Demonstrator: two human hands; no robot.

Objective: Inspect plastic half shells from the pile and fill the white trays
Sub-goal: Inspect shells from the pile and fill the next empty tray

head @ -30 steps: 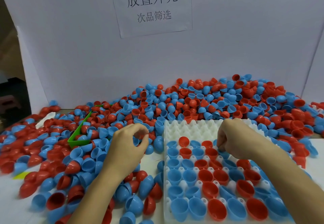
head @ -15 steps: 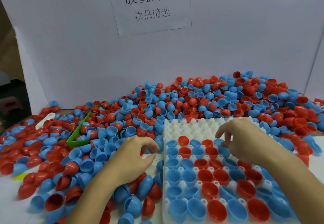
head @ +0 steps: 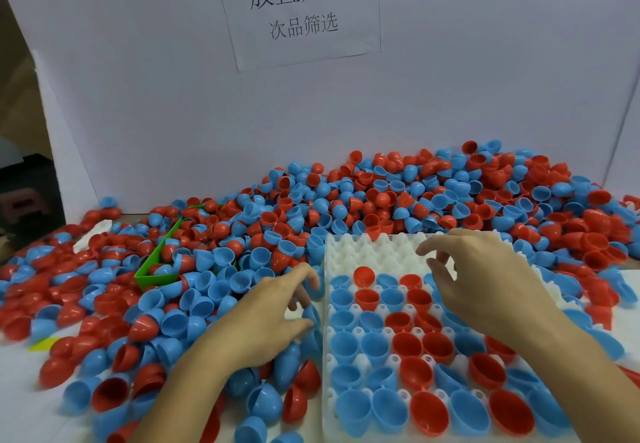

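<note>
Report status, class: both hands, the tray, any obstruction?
Left hand pinches a blue half shell beside the white tray. Right hand open over the tray, empty. Far rows unfilled. Nothing blocking.

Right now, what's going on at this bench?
A person is filling a white tray with red and blue half shells from the big pile behind and left of it. The near rows are full; the far rows remain bare. The left hand pinches a blue half shell just off the tray's left edge. The right hand hovers over the tray's far right part, fingers spread, apparently holding nothing. A green tray sits half buried in the pile.
</note>
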